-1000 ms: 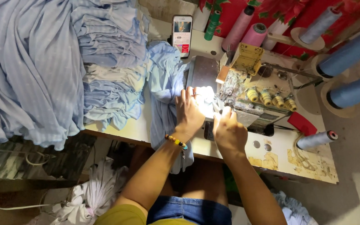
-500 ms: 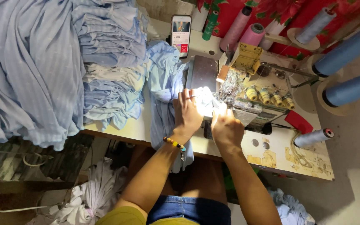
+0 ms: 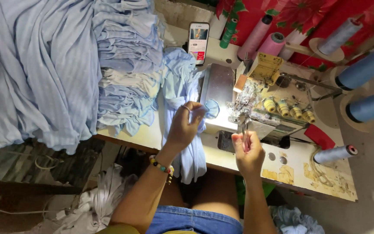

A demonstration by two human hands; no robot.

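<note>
The pale blue garment lay on the bench in the head view, just left of the sewing machine, with its lower part hanging over the near edge of the bench toward the person's lap. The left hand gripped a bunched fold of this cloth, fingers curled closed around it, and a small rounded blue edge of the fabric stuck out to the right of the fingers, close to the lit plate of the machine. A ring showed on one finger and a beaded bracelet circled the wrist. The right hand was closed around a slim metal tool, either tweezers or small snips; which one could not be told. The tool pointed up toward the needle area of the machine. The two hands stood apart, the left a little farther than the right. Left of the garment, a tall stack of folded blue and white pieces sat on the bench, and farther left a broad sheet of light blue striped fabric draped down. A phone with a lit screen stood at the far side. Pink thread cones rose behind the machine, and large blue thread cones lay at the right. One smaller blue cone lay on its side on the bench near the right hand.
</note>
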